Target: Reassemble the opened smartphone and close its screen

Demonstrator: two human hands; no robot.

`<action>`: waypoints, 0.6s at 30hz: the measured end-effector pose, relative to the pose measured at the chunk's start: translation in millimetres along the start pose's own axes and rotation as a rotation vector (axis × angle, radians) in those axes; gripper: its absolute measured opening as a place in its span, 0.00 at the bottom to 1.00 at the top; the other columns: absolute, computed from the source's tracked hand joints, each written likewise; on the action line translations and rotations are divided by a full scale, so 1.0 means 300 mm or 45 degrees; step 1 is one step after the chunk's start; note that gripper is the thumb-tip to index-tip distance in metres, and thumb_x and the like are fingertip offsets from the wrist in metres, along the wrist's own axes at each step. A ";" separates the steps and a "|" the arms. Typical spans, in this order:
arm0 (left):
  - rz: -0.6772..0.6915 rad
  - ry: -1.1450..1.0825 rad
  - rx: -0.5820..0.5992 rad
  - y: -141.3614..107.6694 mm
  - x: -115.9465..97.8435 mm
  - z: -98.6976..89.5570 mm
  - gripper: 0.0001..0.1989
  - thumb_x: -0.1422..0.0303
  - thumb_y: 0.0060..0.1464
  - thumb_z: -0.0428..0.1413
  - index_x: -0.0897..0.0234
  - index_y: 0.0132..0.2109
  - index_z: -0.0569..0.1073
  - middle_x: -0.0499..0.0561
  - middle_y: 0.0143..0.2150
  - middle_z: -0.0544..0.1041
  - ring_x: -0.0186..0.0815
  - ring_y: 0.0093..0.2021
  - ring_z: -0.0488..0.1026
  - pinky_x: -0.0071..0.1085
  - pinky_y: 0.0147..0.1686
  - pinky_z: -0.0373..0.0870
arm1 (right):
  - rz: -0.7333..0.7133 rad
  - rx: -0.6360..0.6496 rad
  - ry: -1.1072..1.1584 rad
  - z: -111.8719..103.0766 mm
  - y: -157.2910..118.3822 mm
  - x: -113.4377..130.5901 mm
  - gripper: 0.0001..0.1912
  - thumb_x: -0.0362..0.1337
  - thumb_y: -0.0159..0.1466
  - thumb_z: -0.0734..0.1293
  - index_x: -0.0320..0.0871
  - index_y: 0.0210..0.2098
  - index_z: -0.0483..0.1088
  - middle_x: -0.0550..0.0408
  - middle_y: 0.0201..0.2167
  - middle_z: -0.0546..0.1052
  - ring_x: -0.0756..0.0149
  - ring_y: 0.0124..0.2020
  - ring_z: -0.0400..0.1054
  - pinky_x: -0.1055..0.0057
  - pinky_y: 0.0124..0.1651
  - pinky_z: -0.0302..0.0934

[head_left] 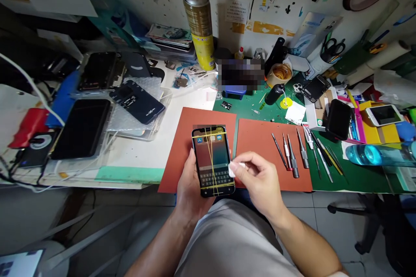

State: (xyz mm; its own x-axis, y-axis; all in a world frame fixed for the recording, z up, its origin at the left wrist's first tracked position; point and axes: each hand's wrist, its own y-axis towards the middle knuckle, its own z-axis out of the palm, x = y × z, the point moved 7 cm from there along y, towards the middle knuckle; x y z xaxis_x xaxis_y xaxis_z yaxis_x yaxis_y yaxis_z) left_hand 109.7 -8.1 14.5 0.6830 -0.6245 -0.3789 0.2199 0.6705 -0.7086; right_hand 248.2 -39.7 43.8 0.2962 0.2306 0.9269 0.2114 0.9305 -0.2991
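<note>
A smartphone (204,156) with its screen lit, showing a keyboard and a few app icons, rests in my left hand (189,184). Thin yellow rubber bands (211,151) run lengthwise and crosswise over the glass. My left fingers wrap the phone's left edge and back, and most of them are hidden beneath it. Between the thumb and fingers of my right hand (258,177) is a small white wad (235,169), perhaps tissue or cloth. It sits at the phone's lower right edge; whether it touches the phone, I cannot tell.
Reddish-brown mats (260,147) lie under the hands, with several screwdrivers (292,156) on the right one. A spray can (199,26) stands at the back. Phones in bubble wrap (138,101) lie left; a blue bottle (377,154) lies at the right edge.
</note>
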 end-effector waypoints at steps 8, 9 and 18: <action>0.002 -0.009 0.018 0.003 -0.003 -0.008 0.30 0.53 0.78 0.43 0.67 0.48 0.86 0.56 0.38 0.88 0.40 0.33 0.86 0.33 0.39 0.85 | -0.046 -0.019 -0.085 0.017 0.008 0.033 0.07 0.39 0.63 0.77 0.44 0.31 0.80 0.57 0.28 0.79 0.71 0.28 0.70 0.74 0.32 0.66; -0.003 -0.015 0.035 0.003 -0.001 -0.008 0.30 0.52 0.78 0.44 0.67 0.47 0.85 0.56 0.38 0.88 0.40 0.34 0.87 0.33 0.40 0.85 | -0.065 -0.037 -0.095 0.017 0.012 0.039 0.06 0.39 0.63 0.77 0.44 0.31 0.80 0.57 0.28 0.79 0.70 0.28 0.71 0.74 0.31 0.66; 0.029 -0.032 0.037 0.013 -0.015 0.002 0.24 0.58 0.78 0.46 0.67 0.52 0.84 0.56 0.41 0.89 0.40 0.33 0.87 0.32 0.35 0.86 | 0.058 -0.154 0.049 -0.065 -0.048 -0.001 0.10 0.43 0.62 0.81 0.44 0.36 0.83 0.55 0.28 0.83 0.66 0.29 0.76 0.70 0.35 0.74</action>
State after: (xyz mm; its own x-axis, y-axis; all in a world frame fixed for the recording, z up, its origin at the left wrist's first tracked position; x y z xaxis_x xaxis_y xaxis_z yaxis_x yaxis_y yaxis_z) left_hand 107.9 -2.4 13.6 0.7054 -0.5988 -0.3792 0.2241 0.6960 -0.6822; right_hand 263.3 -58.7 43.4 0.3433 0.2583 0.9030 0.3072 0.8777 -0.3679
